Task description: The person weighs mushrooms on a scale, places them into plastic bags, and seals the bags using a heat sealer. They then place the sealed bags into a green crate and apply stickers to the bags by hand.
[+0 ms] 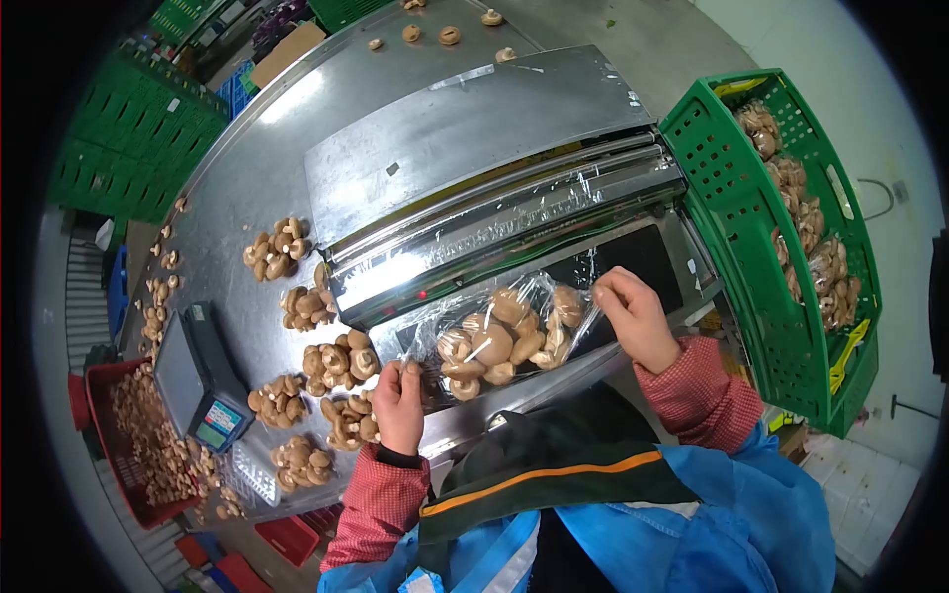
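Observation:
A clear plastic film with a heap of brown mushrooms (494, 341) inside it lies in front of me, at the near edge of the film wrapping machine (474, 237). My left hand (399, 407) pinches the left end of the film between thumb and fingers. At the other end, my right hand (638, 318) is closed on the gathered film, close over the machine's black plate (643, 272). The film stretches between both hands, and the mushrooms show through it.
Several mushroom piles (336, 361) sit left of the machine, near a scale (203, 381) and a red crate of mushrooms (143, 445). On the right stands a green crate (727, 188) with wrapped packs. Stacked green crates (133, 138) are at the far left.

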`<state>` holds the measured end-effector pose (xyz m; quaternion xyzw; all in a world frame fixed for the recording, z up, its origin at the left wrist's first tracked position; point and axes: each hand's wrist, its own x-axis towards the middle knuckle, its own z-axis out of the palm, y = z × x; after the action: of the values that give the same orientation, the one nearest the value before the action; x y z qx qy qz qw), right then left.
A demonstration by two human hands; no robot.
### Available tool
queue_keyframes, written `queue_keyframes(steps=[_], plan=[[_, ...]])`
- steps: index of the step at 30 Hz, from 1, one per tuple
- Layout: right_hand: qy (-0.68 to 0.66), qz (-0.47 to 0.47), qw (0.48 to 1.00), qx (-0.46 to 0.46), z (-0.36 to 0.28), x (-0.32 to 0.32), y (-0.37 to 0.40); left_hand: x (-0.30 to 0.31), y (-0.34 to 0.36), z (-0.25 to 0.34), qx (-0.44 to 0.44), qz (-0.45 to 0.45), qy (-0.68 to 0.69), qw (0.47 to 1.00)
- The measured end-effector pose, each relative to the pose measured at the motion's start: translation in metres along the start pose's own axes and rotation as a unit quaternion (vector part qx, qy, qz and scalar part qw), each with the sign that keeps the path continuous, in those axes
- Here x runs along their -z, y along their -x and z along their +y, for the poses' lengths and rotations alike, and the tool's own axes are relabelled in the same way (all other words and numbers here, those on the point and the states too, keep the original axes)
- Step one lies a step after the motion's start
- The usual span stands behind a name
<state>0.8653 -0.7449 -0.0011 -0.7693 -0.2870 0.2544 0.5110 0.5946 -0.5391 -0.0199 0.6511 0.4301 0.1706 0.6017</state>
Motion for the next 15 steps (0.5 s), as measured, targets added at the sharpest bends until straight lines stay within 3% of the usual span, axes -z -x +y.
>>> queue_keyframes(steps=[1, 3, 5, 6, 8, 9, 13, 15], plan=[[-0.036, 0.051, 0.996, 0.058, 0.002, -0.008, 0.0, -0.002, 0.001, 0.001, 0.017, 0.013, 0.043, 0.999], [-0.194, 0.063, 0.979, 0.002, 0.002, -0.016, 0.003, -0.005, 0.005, 0.003, 0.055, 0.039, 0.124, 0.99], [-0.386, 0.063, 0.919, -0.051, 0.002, -0.018, 0.0, 0.0, 0.008, -0.006, 0.04, 0.064, 0.132, 0.988], [-0.383, 0.075, 0.919, -0.062, -0.003, -0.021, 0.002, 0.004, 0.012, -0.004, 0.037, 0.069, 0.133, 0.988], [-0.156, 0.066, 0.983, 0.073, -0.017, -0.024, -0.002, 0.012, 0.018, -0.007, 0.051, 0.07, 0.143, 0.986], [-0.038, 0.058, 0.987, 0.142, -0.021, -0.026, -0.005, 0.012, 0.019, -0.013, 0.044, 0.076, 0.133, 0.987], [-0.154, 0.001, 0.988, -0.01, -0.016, -0.044, -0.014, 0.011, 0.02, -0.028, -0.023, 0.075, 0.041, 0.996], [-0.096, -0.038, 0.993, 0.057, -0.027, -0.049, -0.017, 0.008, 0.019, -0.022, -0.045, 0.067, -0.018, 0.997]])
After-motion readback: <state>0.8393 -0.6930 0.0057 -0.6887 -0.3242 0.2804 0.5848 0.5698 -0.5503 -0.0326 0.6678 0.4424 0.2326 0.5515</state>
